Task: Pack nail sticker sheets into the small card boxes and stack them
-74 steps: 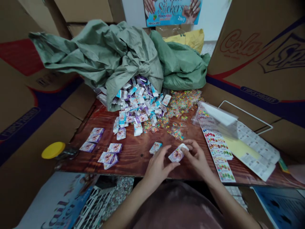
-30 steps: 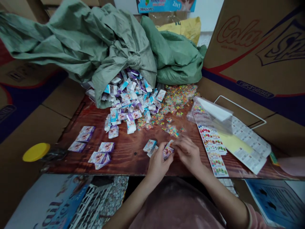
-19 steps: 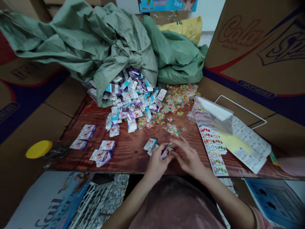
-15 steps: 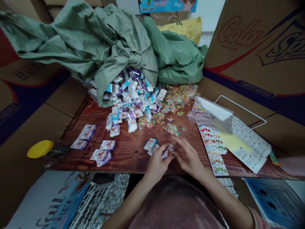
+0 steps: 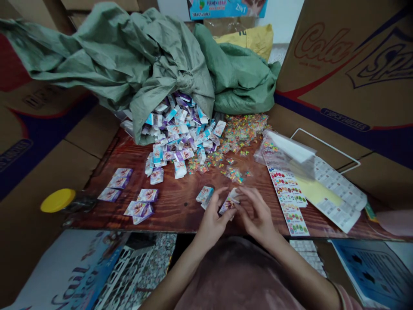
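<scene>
Near the table's front edge, my left hand (image 5: 213, 219) grips a small purple and white box (image 5: 228, 204) between thumb and fingers. Against the box's upper right end, where a white flap shows, my right hand (image 5: 258, 215) has its fingers bent and pinching. Just left of my left hand lie blue and white boxes (image 5: 204, 194), partly covered by it. Small packets of coloured candy (image 5: 235, 174) lie beyond my hands. Farther back, a heap of small boxes (image 5: 180, 129) spills from a grey-green sack (image 5: 174, 64).
Small boxes sit in two groups (image 5: 118, 181) (image 5: 142, 206) at the left of the wooden table (image 5: 174, 206). Sticker sheets (image 5: 292, 202) and plastic bags (image 5: 287, 150) lie at right. Large cartons (image 5: 348, 77) flank both sides; a yellow lid (image 5: 58, 200) is at far left.
The box between my hands shows more of its printed face and a white flap at its end. My right fingers have shifted slightly onto that end.
</scene>
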The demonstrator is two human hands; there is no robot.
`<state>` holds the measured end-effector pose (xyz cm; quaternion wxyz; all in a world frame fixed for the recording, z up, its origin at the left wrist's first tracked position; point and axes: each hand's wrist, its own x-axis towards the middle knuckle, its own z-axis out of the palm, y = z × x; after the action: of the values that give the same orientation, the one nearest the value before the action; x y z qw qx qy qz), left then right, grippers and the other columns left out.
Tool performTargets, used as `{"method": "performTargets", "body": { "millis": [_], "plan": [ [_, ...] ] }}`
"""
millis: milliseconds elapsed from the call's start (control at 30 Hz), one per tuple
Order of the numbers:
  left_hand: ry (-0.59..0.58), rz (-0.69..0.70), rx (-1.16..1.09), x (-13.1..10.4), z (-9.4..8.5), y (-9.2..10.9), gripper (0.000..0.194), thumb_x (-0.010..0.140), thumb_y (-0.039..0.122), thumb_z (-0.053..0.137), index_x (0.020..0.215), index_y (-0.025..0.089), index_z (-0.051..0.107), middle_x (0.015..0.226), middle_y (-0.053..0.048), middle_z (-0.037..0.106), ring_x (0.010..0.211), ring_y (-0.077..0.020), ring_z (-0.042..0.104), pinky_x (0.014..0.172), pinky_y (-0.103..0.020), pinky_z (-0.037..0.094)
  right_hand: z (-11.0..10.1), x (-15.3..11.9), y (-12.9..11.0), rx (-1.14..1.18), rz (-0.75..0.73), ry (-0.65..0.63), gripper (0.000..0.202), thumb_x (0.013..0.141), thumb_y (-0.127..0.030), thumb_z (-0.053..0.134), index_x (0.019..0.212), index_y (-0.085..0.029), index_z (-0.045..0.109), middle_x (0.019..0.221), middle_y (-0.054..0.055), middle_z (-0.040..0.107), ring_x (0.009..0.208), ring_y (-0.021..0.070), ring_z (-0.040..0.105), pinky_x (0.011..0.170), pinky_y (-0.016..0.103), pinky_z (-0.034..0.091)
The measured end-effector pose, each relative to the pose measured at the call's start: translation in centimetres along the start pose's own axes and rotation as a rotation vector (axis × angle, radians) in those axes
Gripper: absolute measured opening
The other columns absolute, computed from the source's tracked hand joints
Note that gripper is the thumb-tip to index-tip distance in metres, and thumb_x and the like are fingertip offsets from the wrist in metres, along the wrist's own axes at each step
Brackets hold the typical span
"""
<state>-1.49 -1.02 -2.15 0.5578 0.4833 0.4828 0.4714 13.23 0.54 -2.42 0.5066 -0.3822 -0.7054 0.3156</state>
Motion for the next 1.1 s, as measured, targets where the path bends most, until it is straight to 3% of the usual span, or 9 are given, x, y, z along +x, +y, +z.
{"method": "performTargets", "body": {
  "millis": [100, 233, 333, 400, 500, 633, 933, 1000, 1100],
  "plan": [
    [0.007, -0.025, -0.034, -0.3, 0.2, 0.5, 0.044, 0.083, 0.031, 0.060, 0.122, 0.022, 0.042, 0.114, -0.007, 0.063, 0.086, -0.0151, 0.063, 0.068, -0.023, 0.049, -0.2, 0.4, 0.0, 0.198, 0.225, 0.220, 0.053, 0.080, -0.022, 0.067, 0.129, -0.033, 0.048, 0.114, 0.005, 0.057, 0.098, 0.0185, 0.057, 0.090, 0.037, 0.047],
    [0.028, 0.046, 0.128, -0.5, 0.2, 0.7, 0.026, 0.091, 0.033, 0.047, 0.113, 0.021, 0.053, 0.102, -0.004, 0.066, 0.081, -0.0142, 0.061, 0.069, -0.023, 0.048, -0.4, 1.3, 0.1, 0.802, 0.795, -0.002, 0.042, 0.071, -0.031, 0.076, 0.110, -0.024, 0.062, 0.090, 0.000, 0.062, 0.066, 0.0092, 0.053, 0.066, 0.024, 0.048],
    [0.091, 0.171, 0.362, -0.7, 0.2, 0.5, 0.024, 0.094, 0.029, 0.039, 0.103, 0.021, 0.060, 0.097, -0.003, 0.067, 0.089, -0.0150, 0.062, 0.079, -0.025, 0.046, 0.0, 1.0, 0.4, 1.020, 0.956, -0.090, 0.032, 0.058, -0.027, 0.085, 0.086, -0.020, 0.069, 0.074, -0.003, 0.060, 0.057, 0.0057, 0.048, 0.058, 0.019, 0.044],
    [0.138, 0.221, 0.510, -0.9, 0.3, 0.3, 0.024, 0.093, 0.026, 0.039, 0.102, 0.022, 0.061, 0.096, -0.002, 0.069, 0.088, -0.0151, 0.063, 0.080, -0.025, 0.046, 0.5, 0.4, 0.4, 0.950, 0.896, -0.027, 0.025, 0.060, -0.029, 0.084, 0.079, -0.020, 0.070, 0.070, -0.003, 0.059, 0.057, 0.0063, 0.048, 0.055, 0.018, 0.042],
    [0.210, 0.249, 0.631, -1.2, 0.6, 0.0, 0.021, 0.093, 0.025, 0.041, 0.102, 0.023, 0.059, 0.097, -0.003, 0.069, 0.089, -0.0156, 0.065, 0.081, -0.025, 0.045, 1.0, -0.5, 0.0, 0.571, 0.612, 0.073, 0.015, 0.075, -0.035, 0.073, 0.081, -0.021, 0.073, 0.074, 0.000, 0.061, 0.065, 0.0108, 0.053, 0.059, 0.022, 0.045],
    [0.340, 0.163, 0.605, -1.1, 0.8, -0.5, 0.019, 0.094, 0.031, 0.038, 0.101, 0.022, 0.053, 0.087, -0.002, 0.068, 0.078, -0.0151, 0.065, 0.068, -0.024, 0.046, 1.0, -0.8, -0.7, 0.233, 0.326, -0.003, 0.022, 0.086, -0.035, 0.059, 0.097, -0.024, 0.075, 0.089, 0.005, 0.062, 0.085, 0.0173, 0.058, 0.074, 0.030, 0.048],
    [0.353, 0.185, 0.611, -1.1, 0.7, -1.2, 0.020, 0.095, 0.028, 0.035, 0.106, 0.021, 0.050, 0.090, -0.004, 0.066, 0.079, -0.0155, 0.065, 0.069, -0.025, 0.045, 1.5, 0.0, 0.2, 0.581, 0.738, 0.084, 0.021, 0.064, -0.034, 0.080, 0.081, -0.022, 0.076, 0.082, 0.003, 0.072, 0.073, 0.0161, 0.063, 0.070, 0.029, 0.051],
    [0.341, 0.177, 0.596, -1.0, 0.7, -1.1, 0.020, 0.095, 0.029, 0.035, 0.105, 0.021, 0.050, 0.089, -0.004, 0.065, 0.079, -0.0154, 0.064, 0.069, -0.025, 0.044, 1.4, 0.1, 0.1, 0.576, 0.743, 0.102, 0.022, 0.065, -0.035, 0.079, 0.081, -0.020, 0.076, 0.082, 0.004, 0.072, 0.071, 0.0162, 0.064, 0.069, 0.030, 0.052],
    [0.348, 0.127, 0.525, -0.8, 0.8, -1.0, 0.019, 0.095, 0.030, 0.036, 0.103, 0.020, 0.050, 0.087, -0.003, 0.064, 0.079, -0.0152, 0.063, 0.070, -0.025, 0.045, 1.1, 0.2, -0.2, 0.392, 0.569, 0.093, 0.016, 0.071, -0.035, 0.074, 0.078, -0.020, 0.076, 0.075, 0.004, 0.070, 0.068, 0.0153, 0.061, 0.066, 0.028, 0.050]
  ]
}}
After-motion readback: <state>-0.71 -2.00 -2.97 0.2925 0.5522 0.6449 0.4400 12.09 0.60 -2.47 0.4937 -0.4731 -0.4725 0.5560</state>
